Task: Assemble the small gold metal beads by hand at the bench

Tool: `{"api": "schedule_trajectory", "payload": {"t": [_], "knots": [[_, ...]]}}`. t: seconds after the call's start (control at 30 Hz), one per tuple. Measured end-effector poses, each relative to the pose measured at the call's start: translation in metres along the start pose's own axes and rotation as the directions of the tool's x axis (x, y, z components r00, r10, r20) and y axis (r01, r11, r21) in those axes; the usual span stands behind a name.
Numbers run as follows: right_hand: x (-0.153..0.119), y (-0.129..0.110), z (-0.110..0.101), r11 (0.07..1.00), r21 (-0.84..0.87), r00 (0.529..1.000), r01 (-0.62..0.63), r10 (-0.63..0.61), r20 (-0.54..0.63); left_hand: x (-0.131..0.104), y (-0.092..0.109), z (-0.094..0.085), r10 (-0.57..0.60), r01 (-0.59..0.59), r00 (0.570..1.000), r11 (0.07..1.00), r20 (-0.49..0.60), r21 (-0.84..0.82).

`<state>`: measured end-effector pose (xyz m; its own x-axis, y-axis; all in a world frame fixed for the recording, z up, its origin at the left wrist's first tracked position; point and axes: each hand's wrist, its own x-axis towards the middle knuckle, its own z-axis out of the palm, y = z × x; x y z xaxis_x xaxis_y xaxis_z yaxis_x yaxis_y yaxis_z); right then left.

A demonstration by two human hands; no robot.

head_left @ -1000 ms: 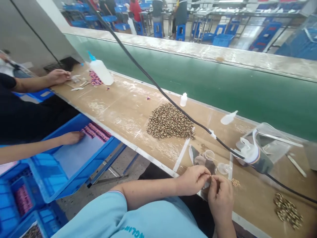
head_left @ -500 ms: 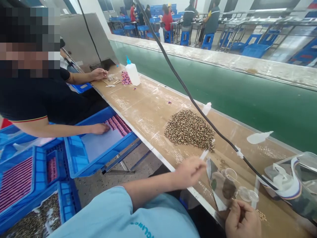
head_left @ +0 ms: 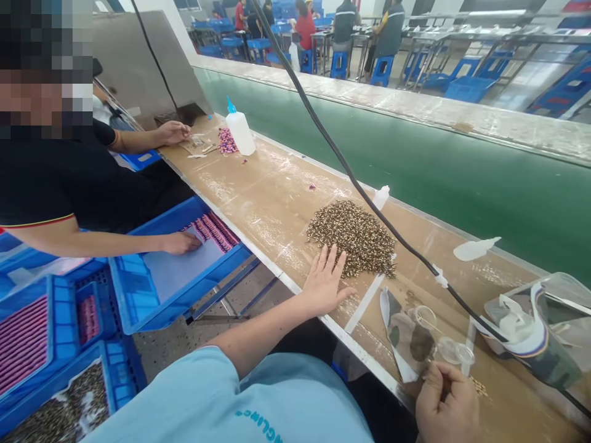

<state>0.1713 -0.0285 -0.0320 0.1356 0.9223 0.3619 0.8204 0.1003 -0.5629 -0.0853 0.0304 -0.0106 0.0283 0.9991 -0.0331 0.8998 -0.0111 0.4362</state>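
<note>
My left hand (head_left: 324, 284) lies spread over the near edge of a heap of small gold-and-dark pieces (head_left: 351, 237), palm down, fingertips at the heap's near left side. My right hand (head_left: 447, 400) is closed in a pinch at the lower right; whatever its fingertips hold is too small or hidden to make out. Just beyond it lie a camouflage-patterned sheet (head_left: 401, 326) and small clear round cups (head_left: 455, 352). A few small tan pieces (head_left: 479, 386) rest on the table beside my right hand.
A black cable (head_left: 323, 132) hangs across the view. White bottles (head_left: 241, 132) and a clear plastic tub (head_left: 561, 295) stand on the brown table (head_left: 272, 191). On the left, a co-worker's hand (head_left: 182, 242) reaches into a blue tray (head_left: 161, 304) with rows of pink pieces.
My left hand has moved left and forward to the heap, and its fingers have opened from a curled pose. My right hand stays pinched in nearly the same place.
</note>
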Motion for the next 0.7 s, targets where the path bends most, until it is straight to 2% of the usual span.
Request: {"api": "schedule_trajectory", "payload": {"t": [0.1,0.17,0.27,0.33,0.53,0.7], "knots": [[0.001,-0.003,-0.002,0.999,-0.004,0.999,0.040,-0.040,-0.016,-0.004,-0.002,-0.002,0.083,-0.085,0.996,0.994,-0.036,-0.064],[0.001,-0.004,-0.003,0.998,-0.004,0.998,0.061,-0.061,-0.024,-0.006,-0.009,-0.006,0.117,-0.131,0.986,0.985,-0.119,-0.115],[0.001,-0.004,-0.003,0.998,-0.002,0.998,0.056,-0.056,-0.025,-0.009,-0.019,-0.013,0.129,-0.175,0.959,0.970,-0.251,-0.171],[0.000,-0.004,-0.003,0.999,0.007,0.999,0.045,-0.045,-0.018,-0.011,-0.022,-0.017,0.123,-0.180,0.950,0.966,-0.286,-0.185],[0.000,-0.005,-0.003,1.000,0.017,1.000,0.022,-0.022,-0.018,-0.008,-0.012,-0.014,0.163,-0.206,0.953,0.966,-0.257,-0.154],[0.000,-0.008,-0.004,1.000,0.016,1.000,-0.002,0.002,-0.012,-0.001,-0.003,-0.013,0.148,-0.169,0.964,0.982,-0.219,-0.080]]}}
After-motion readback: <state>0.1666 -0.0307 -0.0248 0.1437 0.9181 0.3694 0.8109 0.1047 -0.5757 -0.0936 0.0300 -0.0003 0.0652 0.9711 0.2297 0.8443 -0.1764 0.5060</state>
